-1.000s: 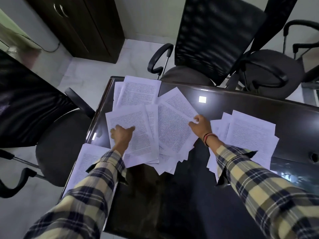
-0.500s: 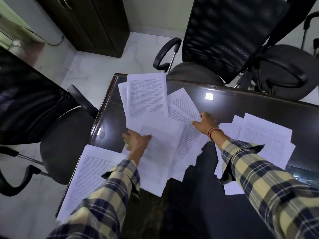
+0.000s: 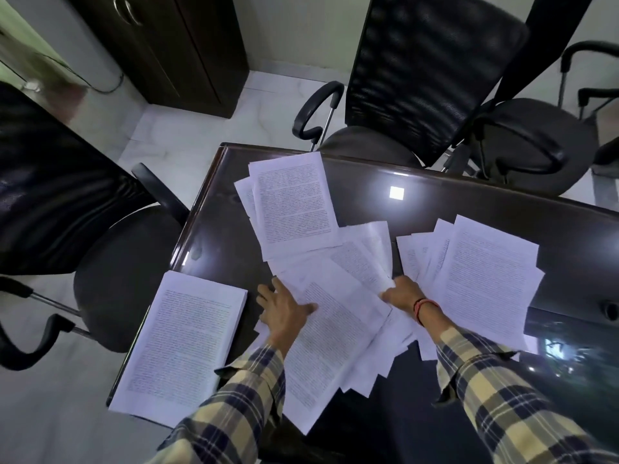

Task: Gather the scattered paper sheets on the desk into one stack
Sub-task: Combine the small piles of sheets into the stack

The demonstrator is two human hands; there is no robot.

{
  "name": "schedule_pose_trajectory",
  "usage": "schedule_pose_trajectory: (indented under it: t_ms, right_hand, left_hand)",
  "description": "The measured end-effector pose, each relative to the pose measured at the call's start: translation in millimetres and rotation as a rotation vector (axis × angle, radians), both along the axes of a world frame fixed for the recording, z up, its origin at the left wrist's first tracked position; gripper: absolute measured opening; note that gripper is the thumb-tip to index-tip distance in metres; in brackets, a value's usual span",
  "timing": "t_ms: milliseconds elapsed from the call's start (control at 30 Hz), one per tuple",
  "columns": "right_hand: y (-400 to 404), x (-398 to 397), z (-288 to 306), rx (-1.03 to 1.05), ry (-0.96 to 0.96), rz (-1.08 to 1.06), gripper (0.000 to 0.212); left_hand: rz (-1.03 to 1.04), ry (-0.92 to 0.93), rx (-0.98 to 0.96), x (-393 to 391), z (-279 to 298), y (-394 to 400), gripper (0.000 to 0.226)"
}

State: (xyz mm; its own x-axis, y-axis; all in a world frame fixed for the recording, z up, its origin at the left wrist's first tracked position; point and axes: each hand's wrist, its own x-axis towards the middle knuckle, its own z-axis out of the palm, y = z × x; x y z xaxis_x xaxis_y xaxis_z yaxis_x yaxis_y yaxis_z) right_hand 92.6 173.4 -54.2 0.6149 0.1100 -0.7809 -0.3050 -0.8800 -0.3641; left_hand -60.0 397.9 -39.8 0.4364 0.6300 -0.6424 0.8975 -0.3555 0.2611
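Left hand [image 3: 284,311] spread flat on middle sheets [image 3: 335,329]; right hand [image 3: 400,293] pinching their right edge; right pile [image 3: 482,276] just beside it.

Stack [image 3: 181,339] lies left of scattered sheets [image 3: 335,323].

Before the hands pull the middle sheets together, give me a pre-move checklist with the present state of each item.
1. Left hand flat on the middle pile: ok.
2. Right hand has hold of the pile's right edge: cannot tell, fingers hidden under paper.
3. Middle pile squared up: not ok, sheets fanned at different angles.
4. Far sheets gathered in: not ok, they only overlap the pile's top.
5. Right sheets gathered in: not ok, still a separate spread.
6. Neat stack fully on the desk: not ok, it overhangs the left edge.
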Motion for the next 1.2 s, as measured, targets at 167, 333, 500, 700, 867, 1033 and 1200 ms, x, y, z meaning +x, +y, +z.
schedule_pose_trajectory:
  t_ms: [167,333,500,700,867,1033,1200]
  right_hand:
    - [-28.3,-41.4,-4.1,0.040,0.135,-0.165,0.028]
    - [-50.6,-79.3,-14.2,0.143,0.158,-0.379,0.035]
    - [-70.9,-109.8,-13.7,0.160,0.105,-0.436,0.023]
    - [-79.4,-139.7,-13.4,0.147,0.010,-0.538,0.015]
    - [-77.7,-148.6,-13.2,0.097,-0.085,-0.506,0.023]
    - [-67.4,-157.8,0.1,-0.057,-0.225,-0.385,0.054]
    - [-55.5,-162.9,7.5,-0.217,-0.498,-0.130,0.034]
  left_hand:
    - [-0.006,0.073,0.008,-24.6,1.8,-14.1,0.113]
    - [-0.020,0.044,-0.070,-38.7,5.1,-0.5,0.054]
    - [0.074,-0.176,-0.148,-41.4,19.6,30.5,0.035]
    - [-0.259,-0.090,-0.013,-70.9,17.9,12.6,0.067]
    - [-0.404,0.021,0.055,-88.9,8.8,-15.5,0.086]
    - [-0.366,0.077,0.096,-91.5,6.5,-25.0,0.080]
    - [-0.245,0.028,-0.062,-90.6,4.7,-23.0,0.050]
